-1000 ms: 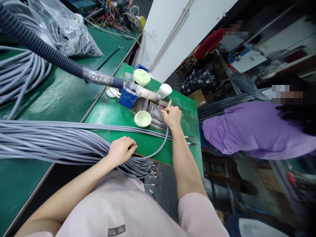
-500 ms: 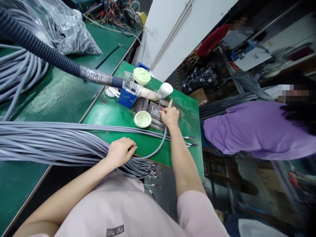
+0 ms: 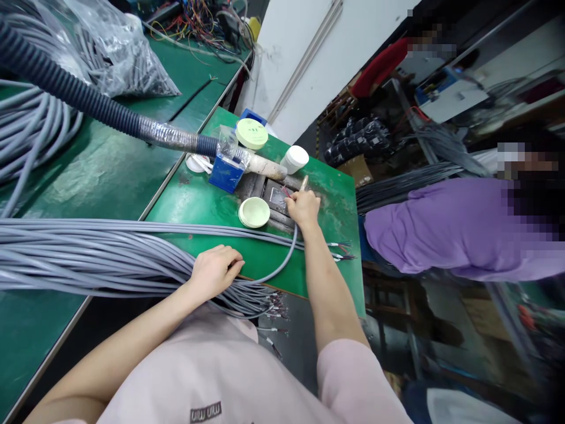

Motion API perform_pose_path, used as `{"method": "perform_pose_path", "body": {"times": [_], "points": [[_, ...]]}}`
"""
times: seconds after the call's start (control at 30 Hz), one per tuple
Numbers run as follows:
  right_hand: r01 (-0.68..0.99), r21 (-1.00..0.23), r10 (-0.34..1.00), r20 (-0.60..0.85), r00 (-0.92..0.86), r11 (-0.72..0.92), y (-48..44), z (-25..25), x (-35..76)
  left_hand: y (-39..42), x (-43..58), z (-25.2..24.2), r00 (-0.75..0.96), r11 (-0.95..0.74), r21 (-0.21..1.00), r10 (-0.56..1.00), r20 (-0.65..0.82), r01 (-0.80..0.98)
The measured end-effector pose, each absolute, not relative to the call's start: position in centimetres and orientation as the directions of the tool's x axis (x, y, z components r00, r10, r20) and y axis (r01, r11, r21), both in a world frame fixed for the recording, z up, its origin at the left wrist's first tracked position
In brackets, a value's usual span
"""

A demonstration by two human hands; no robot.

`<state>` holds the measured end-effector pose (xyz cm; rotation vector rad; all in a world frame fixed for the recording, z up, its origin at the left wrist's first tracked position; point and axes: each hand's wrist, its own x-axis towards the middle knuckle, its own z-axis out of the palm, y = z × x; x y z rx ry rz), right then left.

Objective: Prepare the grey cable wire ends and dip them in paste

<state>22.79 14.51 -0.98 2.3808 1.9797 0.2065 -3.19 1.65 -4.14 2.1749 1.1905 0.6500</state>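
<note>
My right hand is closed on the end of a grey cable, with thin red and dark wires sticking out to its left over a small metal-coloured square pot. The cable curves down from that hand to the bundle. On the thick bundle of grey cables rests my left hand, its fingers curled; whether it grips a cable is hidden. A pale open bowl stands just left of the pot. Two separate cables pass under my right forearm, their stripped ends showing beyond it.
A ribbed hose reaches over the green table to a blue box. Behind are a white jar and a round yellow-green lid. A person in purple is at the right.
Both hands stay nearly in place. The view has shifted very slightly, and the person in purple has moved a little.
</note>
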Motion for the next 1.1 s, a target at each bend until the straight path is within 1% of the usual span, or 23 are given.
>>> {"method": "perform_pose_path", "body": {"times": [0.1,0.17,0.27,0.33,0.4,0.47,0.5,0.57,0.63,0.7,0.8,0.87,1.0,1.1], "points": [[0.977,0.055,0.976,0.080,0.201,-0.206,14.5,-0.7,22.9,1.7,-3.2,-4.1,0.482,-0.438,0.683,0.865,0.142,0.585],[0.979,-0.044,0.973,0.111,0.203,-0.200,14.0,-0.1,23.0,1.6,-3.2,-4.1,0.477,-0.433,0.691,0.867,0.144,0.579],[0.956,-0.274,0.962,0.216,0.166,-0.104,12.0,1.5,22.6,1.6,-3.2,-4.1,0.452,-0.412,0.724,0.879,0.154,0.554],[0.891,-0.455,0.947,0.292,0.136,0.012,9.8,2.6,21.7,1.7,-3.1,-4.1,0.416,-0.361,0.801,0.896,0.156,0.478],[0.782,-0.612,0.935,0.335,0.119,0.119,7.3,3.4,20.2,1.8,-2.6,-4.1,0.356,-0.252,0.920,0.924,0.137,0.300],[0.669,-0.725,0.937,0.326,0.125,0.163,4.9,3.7,18.4,2.0,-1.8,-4.0,0.305,-0.104,0.994,0.948,0.089,0.034],[0.615,-0.770,0.945,0.304,0.123,0.168,3.9,3.7,17.5,2.0,-1.3,-3.8,0.293,-0.033,0.994,0.954,0.061,-0.100],[0.513,-0.844,0.961,0.251,0.116,0.158,2.3,3.5,16.1,2.0,-0.2,-3.5,0.287,0.080,0.945,0.958,0.016,-0.318],[0.426,-0.894,0.974,0.201,0.103,0.140,1.1,3.1,15.0,1.9,0.8,-3.2,0.279,0.150,0.874,0.960,-0.018,-0.462],[0.360,-0.925,0.982,0.163,0.094,0.119,0.4,2.8,14.3,1.5,1.7,-2.9,0.256,0.191,0.821,0.965,-0.057,-0.538],[0.294,-0.951,0.986,0.129,0.102,0.094,-0.3,2.8,13.7,0.9,2.4,-2.4,0.198,0.199,0.797,0.975,-0.101,-0.570],[0.258,-0.963,0.988,0.113,0.106,0.083,-0.7,3.1,13.6,0.6,2.4,-2.0,0.180,0.178,0.795,0.980,-0.088,-0.580],[0.161,-0.987,0.995,0.040,0.086,0.026,-1.9,3.7,13.8,0.3,1.7,-0.9,0.243,0.180,0.776,0.969,-0.035,-0.604],[0.158,-0.987,0.999,-0.029,0.040,-0.035,-3.3,3.8,14.1,0.3,1.1,-0.3,0.298,0.232,0.758,0.953,-0.052,-0.609]]}}
